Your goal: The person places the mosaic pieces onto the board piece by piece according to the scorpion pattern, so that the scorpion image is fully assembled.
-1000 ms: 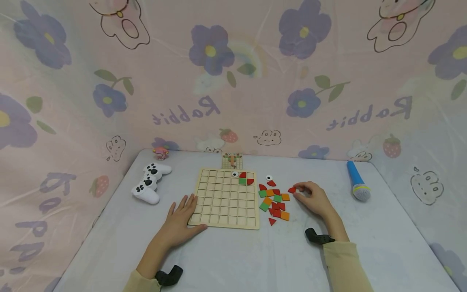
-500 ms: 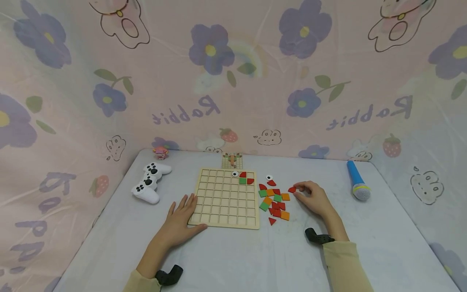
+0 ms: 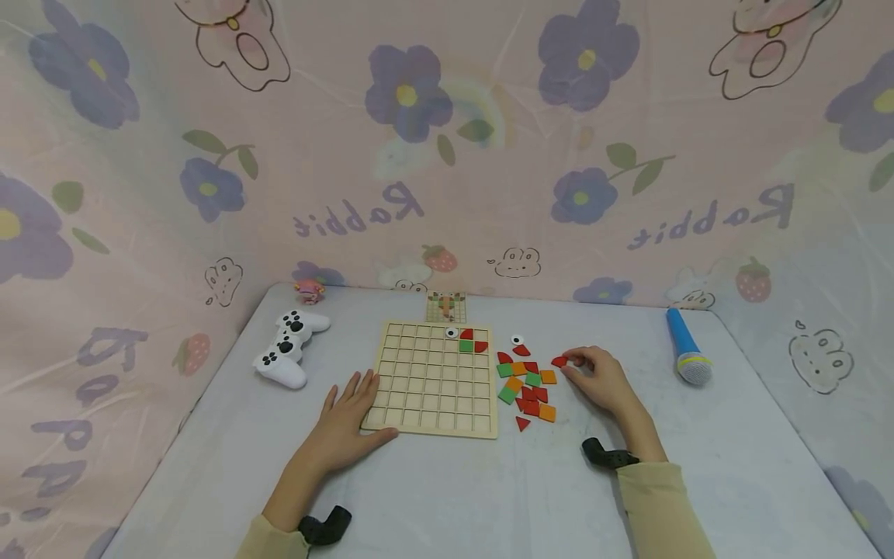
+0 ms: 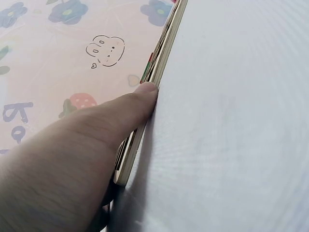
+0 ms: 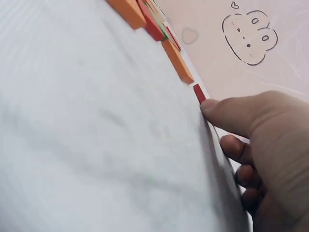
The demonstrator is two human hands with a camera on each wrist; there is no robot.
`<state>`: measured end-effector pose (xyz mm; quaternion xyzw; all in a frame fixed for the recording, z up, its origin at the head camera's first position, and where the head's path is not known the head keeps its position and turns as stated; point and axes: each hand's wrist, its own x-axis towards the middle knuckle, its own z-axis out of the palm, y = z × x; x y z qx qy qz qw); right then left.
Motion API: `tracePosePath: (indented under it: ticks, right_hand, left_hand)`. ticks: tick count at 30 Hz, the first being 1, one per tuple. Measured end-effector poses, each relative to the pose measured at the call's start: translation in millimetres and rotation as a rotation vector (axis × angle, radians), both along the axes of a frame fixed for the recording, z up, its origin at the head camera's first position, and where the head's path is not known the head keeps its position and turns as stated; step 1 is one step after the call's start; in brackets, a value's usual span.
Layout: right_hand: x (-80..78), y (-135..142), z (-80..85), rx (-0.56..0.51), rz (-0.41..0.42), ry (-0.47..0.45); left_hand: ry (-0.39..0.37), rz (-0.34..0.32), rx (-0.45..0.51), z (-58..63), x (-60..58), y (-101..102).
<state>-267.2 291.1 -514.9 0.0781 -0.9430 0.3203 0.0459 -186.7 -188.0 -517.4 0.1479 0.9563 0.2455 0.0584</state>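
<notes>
A square wooden grid board point(image 3: 433, 388) lies in the middle of the table, with an eye tile point(image 3: 452, 333), two red quarter-round tiles and a green square tile point(image 3: 466, 346) in its far right cells. My left hand point(image 3: 344, 431) rests at the board's near left corner, fingers spread along the left side and thumb on the front edge. Right of the loose tiles, my right hand point(image 3: 599, 379) pinches a red rounded tile point(image 3: 559, 362) between thumb and fingers, low over the table. In the right wrist view, the thumb covers part of this red tile point(image 5: 199, 93).
Several loose red, green and orange tiles point(image 3: 531, 408) lie right of the board, with another eye tile point(image 3: 517, 340) behind them. A pattern card point(image 3: 445, 307) lies beyond the board. A white game controller point(image 3: 292, 348) and pink figurine point(image 3: 310, 291) are at left, a blue microphone point(image 3: 687, 347) at right.
</notes>
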Motion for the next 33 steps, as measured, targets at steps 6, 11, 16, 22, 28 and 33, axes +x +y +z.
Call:
tracePosePath:
  ticks: [6,11,16,22,28,33]
  right_hand:
    - [-1.1,-6,1.5,0.009,-0.010,-0.018]
    - [-1.9,-8,1.9,0.010,-0.021,-0.027]
    - [-3.2,-10,0.7,0.013,-0.029,-0.024]
    - [-3.8,-13,4.2,0.009,-0.021,-0.005]
    - [-6.3,-19,7.1,-0.005,0.013,0.016]
    - [-7.3,-23,8.4,-0.010,0.017,0.001]
  left_hand:
    - [0.000,-0.003,0.003,0.2,0.0,1]
    - [-0.002,-0.001,0.006,-0.1,0.2,0]
    - [-0.003,0.000,0.002,-0.9,-0.1,0]
    - [0.003,0.001,-0.008,-2.2,-1.3,0]
    - [0.005,-0.001,-0.007,-1.6,-1.1,0]
    - [0.007,-0.002,-0.007,-0.7,-0.6,0]
